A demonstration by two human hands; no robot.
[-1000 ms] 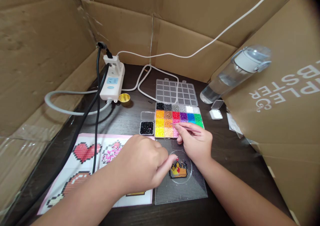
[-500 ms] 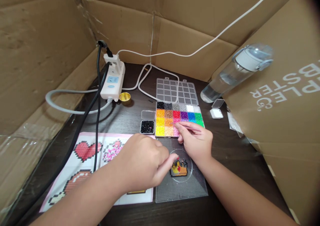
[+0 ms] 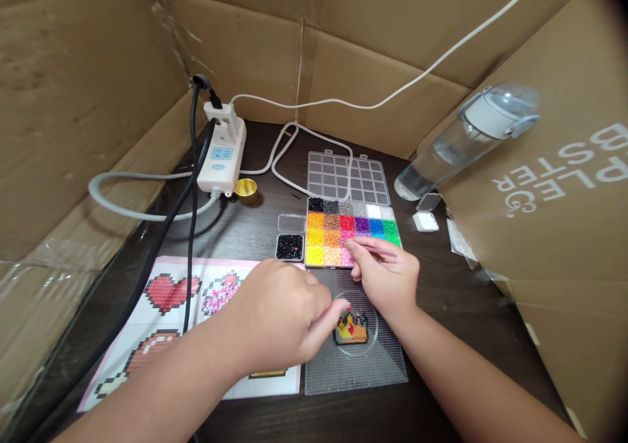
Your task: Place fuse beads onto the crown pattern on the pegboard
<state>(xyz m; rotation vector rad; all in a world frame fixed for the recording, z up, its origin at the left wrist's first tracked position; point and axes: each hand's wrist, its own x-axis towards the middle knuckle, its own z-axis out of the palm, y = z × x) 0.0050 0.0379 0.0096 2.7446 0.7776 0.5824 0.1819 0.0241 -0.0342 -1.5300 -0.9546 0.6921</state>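
In my right hand [image 3: 380, 269] is a pair of pink tweezers [image 3: 377, 250], pinched between thumb and fingers. Its tip is over the orange beads of a sectioned bead box [image 3: 316, 256]. My left hand [image 3: 289, 309] is curled into a fist, palm down, with the thumb stretched out; the inside of its fingers is hidden. That thumb reaches the left edge of a crown made of yellow, orange, red and black beads [image 3: 356, 333]. The crown lies within a clear ring on a transparent pegboard [image 3: 356, 374]. Beneath my left forearm lies a pattern sheet [image 3: 142, 322], partly covered.
A small box of black beads [image 3: 289, 248] stands open beside the bead box; a small box of white beads [image 3: 426, 222] is farther right. Behind are a power strip [image 3: 223, 161], gold cup [image 3: 246, 191] and water bottle [image 3: 466, 142]. Black cables [image 3: 147, 266] cross the left; cardboard walls [image 3: 245, 44] enclose the table.
The view has shifted slightly. Both hands stay nearly where they were, with the tweezers still over the orange beads.
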